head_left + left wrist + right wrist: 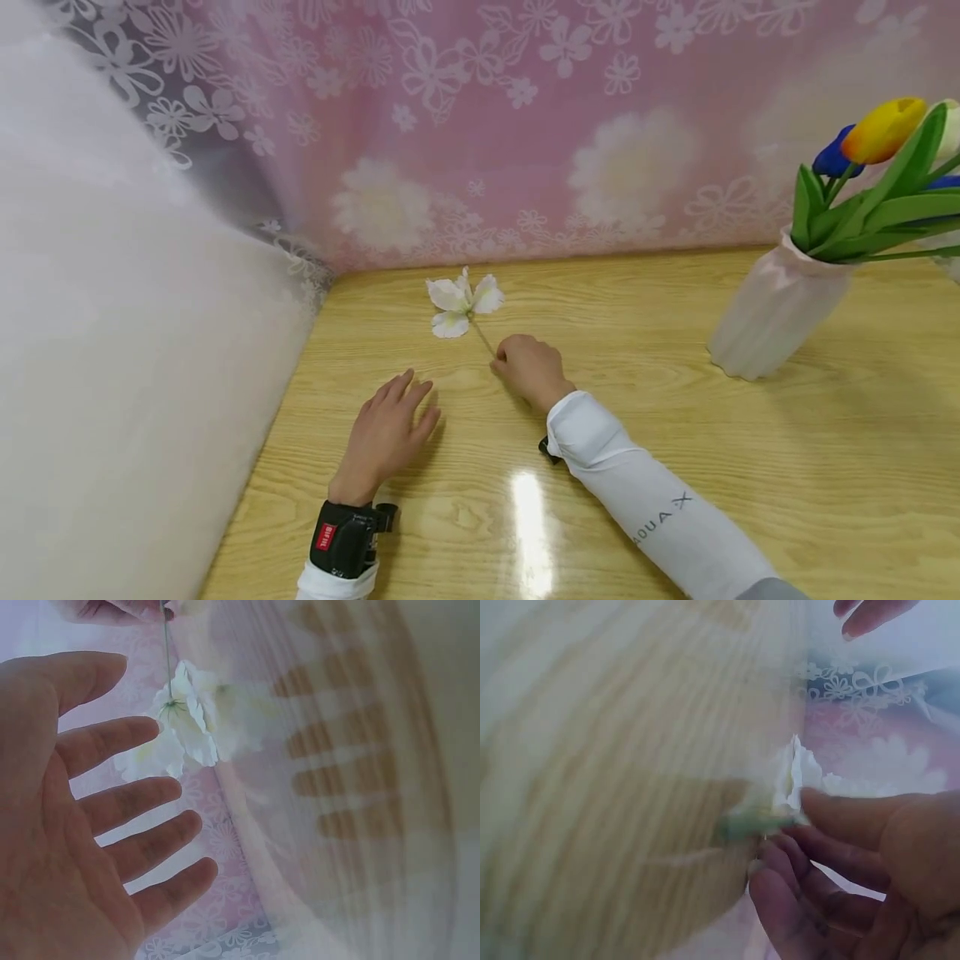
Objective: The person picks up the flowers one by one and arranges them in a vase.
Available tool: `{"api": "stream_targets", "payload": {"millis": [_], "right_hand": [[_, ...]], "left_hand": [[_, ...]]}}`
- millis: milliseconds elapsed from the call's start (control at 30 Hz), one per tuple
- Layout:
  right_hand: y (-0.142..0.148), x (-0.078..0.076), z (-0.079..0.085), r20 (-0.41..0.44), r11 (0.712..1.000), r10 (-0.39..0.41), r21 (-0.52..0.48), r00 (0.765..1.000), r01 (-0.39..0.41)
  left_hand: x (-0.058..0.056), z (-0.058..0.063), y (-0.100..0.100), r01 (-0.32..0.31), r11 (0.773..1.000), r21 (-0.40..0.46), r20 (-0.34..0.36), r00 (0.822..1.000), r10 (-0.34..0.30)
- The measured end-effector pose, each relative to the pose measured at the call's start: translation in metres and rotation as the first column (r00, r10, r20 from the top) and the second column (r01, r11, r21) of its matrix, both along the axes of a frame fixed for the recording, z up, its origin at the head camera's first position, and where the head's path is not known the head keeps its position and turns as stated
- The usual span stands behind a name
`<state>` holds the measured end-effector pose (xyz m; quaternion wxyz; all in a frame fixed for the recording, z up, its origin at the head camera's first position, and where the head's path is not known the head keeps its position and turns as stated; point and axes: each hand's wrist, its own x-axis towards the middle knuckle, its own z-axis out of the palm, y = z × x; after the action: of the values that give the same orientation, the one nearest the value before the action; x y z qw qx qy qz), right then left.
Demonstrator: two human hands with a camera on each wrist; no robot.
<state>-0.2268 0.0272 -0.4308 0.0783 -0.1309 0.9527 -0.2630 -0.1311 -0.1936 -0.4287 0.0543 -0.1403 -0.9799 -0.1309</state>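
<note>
A white artificial flower point(467, 305) with a thin stem lies over the wooden table, its petals pointing toward the back curtain. My right hand point(534, 372) pinches the lower stem between thumb and fingers. In the right wrist view, a blurred green stem end point(754, 823) sticks out from those fingers, with the white petals just beyond. To the left of the stem, my left hand point(384, 435) hovers with its fingers straight and spread, holding nothing. Its palm shows in the left wrist view, fingertips near the white petals point(187, 724).
At the right stands a pale ribbed vase point(776, 308) with yellow, blue and white tulips point(885, 132) leaning to the right. A pink floral curtain point(517, 150) borders the back of the table point(637, 517), and a white sheet point(135, 350) its left side.
</note>
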Motion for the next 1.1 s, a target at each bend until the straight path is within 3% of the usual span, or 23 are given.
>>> {"api": "stream_targets", "payload": {"millis": [333,500,900,1100], "right_hand": [[0.007,0.003,-0.001,0.023,0.991,-0.024,-0.13,0.999,0.027],[0.016,0.002,0.01,-0.038,0.974,-0.014,-0.224,0.999,0.005],[0.033,0.01,0.031,-0.135,0.953,-0.027,-0.302,0.99,-0.016],[0.049,0.016,0.045,-0.144,0.941,-0.077,-0.338,0.987,0.024]], "left_hand": [[0.001,-0.003,0.005,0.014,1.0,0.008,-0.013,1.0,-0.014],[-0.002,-0.002,0.008,0.02,1.0,-0.016,-0.042,0.999,-0.021],[-0.006,0.005,0.014,0.043,0.999,-0.006,-0.071,0.997,-0.043],[-0.013,0.008,0.027,0.089,0.996,0.008,-0.084,0.993,-0.088]]}}
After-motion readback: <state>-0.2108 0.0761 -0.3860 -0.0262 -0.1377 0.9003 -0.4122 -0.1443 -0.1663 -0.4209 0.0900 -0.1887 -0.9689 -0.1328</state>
